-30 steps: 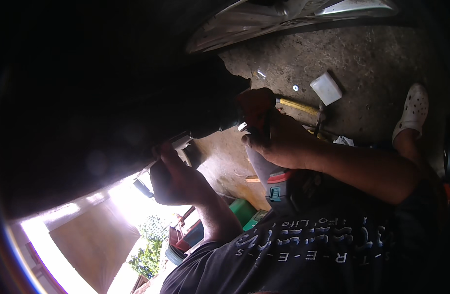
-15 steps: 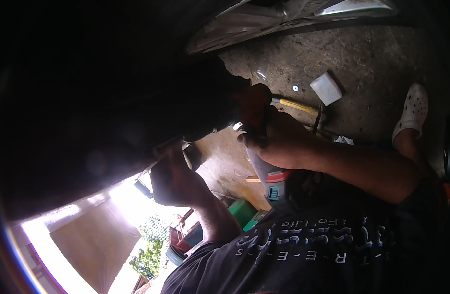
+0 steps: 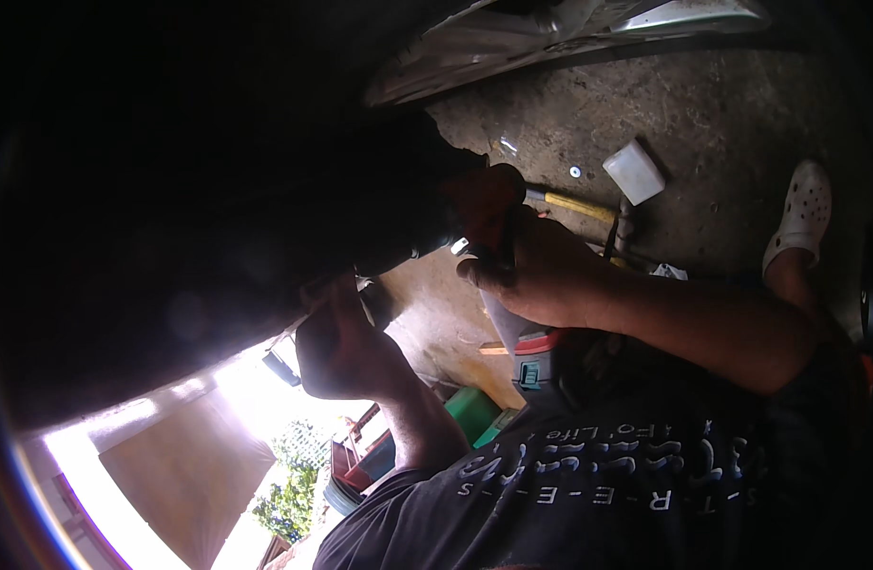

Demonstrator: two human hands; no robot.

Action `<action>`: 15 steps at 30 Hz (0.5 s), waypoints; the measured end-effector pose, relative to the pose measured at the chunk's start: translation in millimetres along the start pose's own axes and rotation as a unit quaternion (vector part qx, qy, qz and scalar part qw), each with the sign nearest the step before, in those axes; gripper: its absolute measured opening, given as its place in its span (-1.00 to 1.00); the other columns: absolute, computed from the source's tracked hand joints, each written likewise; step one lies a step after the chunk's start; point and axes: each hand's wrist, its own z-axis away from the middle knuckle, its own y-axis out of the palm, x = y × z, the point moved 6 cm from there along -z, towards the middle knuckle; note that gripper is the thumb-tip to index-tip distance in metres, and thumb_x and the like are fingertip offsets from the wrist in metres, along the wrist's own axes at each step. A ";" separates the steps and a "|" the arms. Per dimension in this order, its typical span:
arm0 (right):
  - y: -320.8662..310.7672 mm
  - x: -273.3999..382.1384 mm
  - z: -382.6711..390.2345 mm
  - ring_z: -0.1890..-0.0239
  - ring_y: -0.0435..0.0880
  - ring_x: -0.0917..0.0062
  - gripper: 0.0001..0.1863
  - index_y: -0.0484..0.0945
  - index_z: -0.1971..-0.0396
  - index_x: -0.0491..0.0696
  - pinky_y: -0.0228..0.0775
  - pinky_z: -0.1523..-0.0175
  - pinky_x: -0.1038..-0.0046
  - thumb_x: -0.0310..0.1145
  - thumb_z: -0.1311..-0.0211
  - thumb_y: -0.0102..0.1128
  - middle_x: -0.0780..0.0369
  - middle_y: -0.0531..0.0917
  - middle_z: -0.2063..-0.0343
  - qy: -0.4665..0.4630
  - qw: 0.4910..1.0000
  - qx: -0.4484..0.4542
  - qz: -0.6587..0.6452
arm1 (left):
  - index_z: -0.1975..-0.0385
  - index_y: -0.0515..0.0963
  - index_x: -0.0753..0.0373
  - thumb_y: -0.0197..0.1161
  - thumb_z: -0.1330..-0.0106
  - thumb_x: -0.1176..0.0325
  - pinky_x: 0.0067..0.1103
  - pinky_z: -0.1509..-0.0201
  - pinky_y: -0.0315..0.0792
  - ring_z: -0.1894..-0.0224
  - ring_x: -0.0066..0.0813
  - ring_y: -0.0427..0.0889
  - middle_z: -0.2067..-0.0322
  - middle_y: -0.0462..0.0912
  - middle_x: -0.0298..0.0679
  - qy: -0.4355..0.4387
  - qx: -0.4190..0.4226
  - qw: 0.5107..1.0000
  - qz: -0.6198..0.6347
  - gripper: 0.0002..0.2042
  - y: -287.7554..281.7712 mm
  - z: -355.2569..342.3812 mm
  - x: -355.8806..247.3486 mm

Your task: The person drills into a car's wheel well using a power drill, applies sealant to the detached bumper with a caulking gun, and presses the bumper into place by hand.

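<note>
My right hand (image 3: 550, 271) is closed round the grip of a cordless power tool. Its red body (image 3: 493, 195) points into a dark, bulky part (image 3: 218, 237), apparently the underside of a vehicle. The tool's battery (image 3: 533, 370), with a red band and a teal clip, hangs below the hand near my shirt. Shadow hides the tool's working end. My left hand (image 3: 336, 347) is raised against the lower edge of the dark part, wrist bent. Its fingers go up into shadow, so what they touch or hold does not show.
On the concrete floor lie a yellow-handled hammer (image 3: 579, 205), a white plastic container (image 3: 634, 173) and a small washer-like disc (image 3: 575, 172). A wheel (image 3: 569, 38) stands at the top. A foot in a white clog (image 3: 799, 214) is at right. Green boxes (image 3: 470, 413) sit below centre.
My right hand and the power tool have shifted very slightly left. The left hand stays in nearly the same place against the dark part.
</note>
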 end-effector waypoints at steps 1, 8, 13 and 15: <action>-1.8 2.0 0.9 -0.10 0.78 0.05 -0.36 0.51 -0.21 -0.16 0.61 -0.19 0.12 0.09 -0.46 0.34 -0.07 0.73 -0.01 0.002 1.000 0.005 -0.008 | 0.43 0.76 0.40 0.53 -0.38 0.50 -0.57 0.15 0.65 0.59 -0.67 0.55 0.59 0.74 -0.31 0.001 0.003 1.000 0.004 -0.85 0.6 -0.2 0.3; -4.7 4.8 -3.2 -0.21 0.71 0.17 -0.35 0.53 -0.23 -0.11 0.54 -0.29 0.18 0.11 -0.43 0.38 0.01 0.68 -0.16 -0.071 0.997 -0.020 -0.031 | 0.46 0.74 0.40 0.53 -0.37 0.52 -0.55 0.11 0.67 0.58 -0.67 0.55 0.60 0.74 -0.30 0.004 0.016 0.999 0.029 -0.84 -1.9 1.3 4.2; -11.2 -4.5 -5.7 -0.21 0.72 0.22 -0.38 0.59 -0.17 -0.10 0.52 -0.32 0.22 0.12 -0.39 0.42 0.05 0.72 -0.11 -0.061 0.997 -0.035 -0.029 | 0.47 0.73 0.40 0.53 -0.36 0.54 -0.54 0.08 0.68 0.58 -0.66 0.55 0.60 0.74 -0.30 -0.003 0.024 0.999 0.046 -0.84 -2.6 6.3 11.3; -15.5 -10.5 -9.1 -0.21 0.71 0.23 -0.39 0.61 -0.14 -0.09 0.51 -0.32 0.24 0.12 -0.38 0.43 0.06 0.73 -0.10 -0.081 0.996 -0.041 -0.014 | 0.56 0.65 0.40 0.54 -0.31 0.61 -0.48 -0.09 0.69 0.56 -0.60 0.60 0.61 0.73 -0.29 0.001 0.015 0.998 0.063 -0.79 -4.4 9.5 11.1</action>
